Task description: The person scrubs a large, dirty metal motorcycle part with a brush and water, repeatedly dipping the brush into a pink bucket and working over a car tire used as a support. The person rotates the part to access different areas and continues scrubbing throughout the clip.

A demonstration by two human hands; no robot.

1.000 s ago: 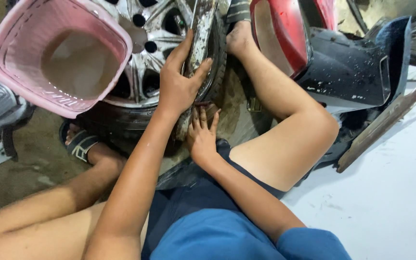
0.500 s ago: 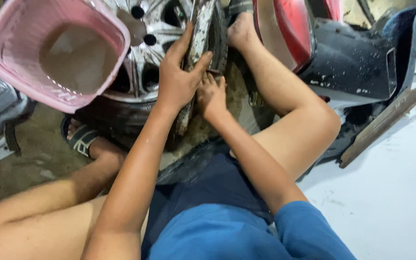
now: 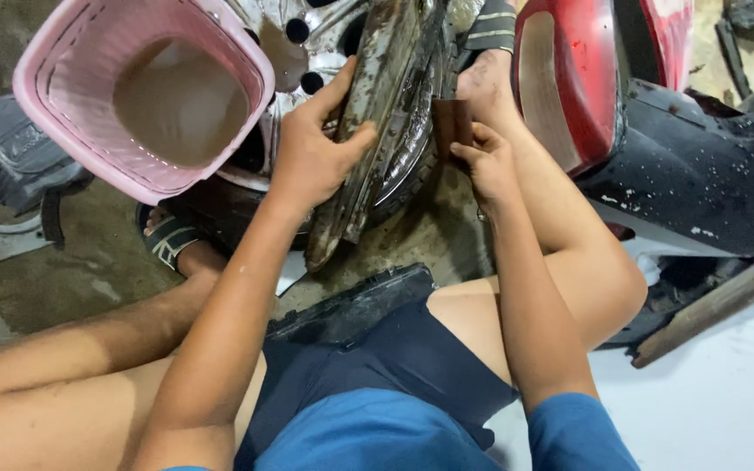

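Note:
My left hand [image 3: 314, 150] grips the edge of a dirty, rusty metal wheel rim [image 3: 375, 122] that stands on edge between my legs. My right hand [image 3: 484, 163] pinches a small dark brown sheet, like sandpaper [image 3: 452, 122], held against the right side of the rim. A silver alloy wheel [image 3: 298, 39] lies behind the rim. My right foot rests up by the rim's far side, my left foot in a sandal [image 3: 167, 240] sits lower left.
A pink plastic basket [image 3: 71, 52] holding murky water stands at top left over the alloy wheel. Red and black vehicle body panels [image 3: 656, 148] crowd the right. A black tyre piece [image 3: 351, 305] lies under my thigh. A wooden stick [image 3: 717, 305] lies at right.
My right hand rose from low beside the rim to its right side, now holding the brown sheet. My left hand stayed gripping the rim.

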